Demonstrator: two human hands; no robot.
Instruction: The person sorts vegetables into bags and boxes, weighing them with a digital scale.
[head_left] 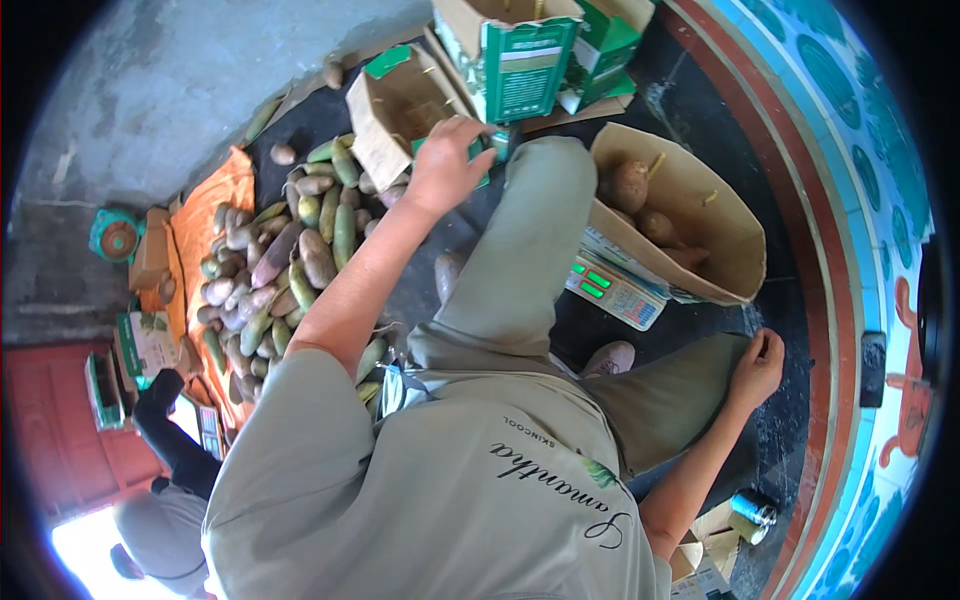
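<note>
My left hand (450, 165) is raised over an open cardboard box (375, 135) with green panels, beside my left knee. Its thumb stands apart from the fingers, and I see nothing held in it. My right hand (757, 370) hangs beside my right knee with its fingers curled and nothing showing in them. Between my legs and the wall, a larger open cardboard box (720, 245) rests on a digital scale (622, 295) with lit green displays. Several brown, rounded root vegetables (630, 187) lie inside it.
A large heap of long green and purplish radish-like vegetables (318, 258) lies to the left, partly on an orange sheet (228, 190). Green-and-white cartons (525, 65) stand ahead. A blue can (752, 508) is at lower right. Another person (165, 530) is at lower left.
</note>
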